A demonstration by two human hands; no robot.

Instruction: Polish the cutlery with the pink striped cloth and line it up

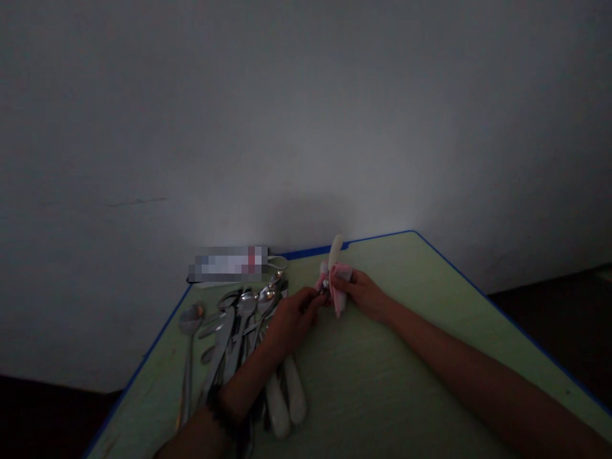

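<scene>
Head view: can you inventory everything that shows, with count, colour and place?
Pale-handled utensil: one, whitish handle up, between the hands
Cloth: one, pink and white, around the utensil
Cutlery pile: many pieces, too tangled to count, silver, two thick pale handles, table's left half
Long spoon: one, metallic, left of the pile
Pixelated item: one, whitish, back left
Table: one, green, blue edging, against the wall
Wall: one, grey, behind
Bracelet: one, dark, left wrist
Left hand: one, at the utensil's lower end
Right hand: one, on the cloth
</scene>
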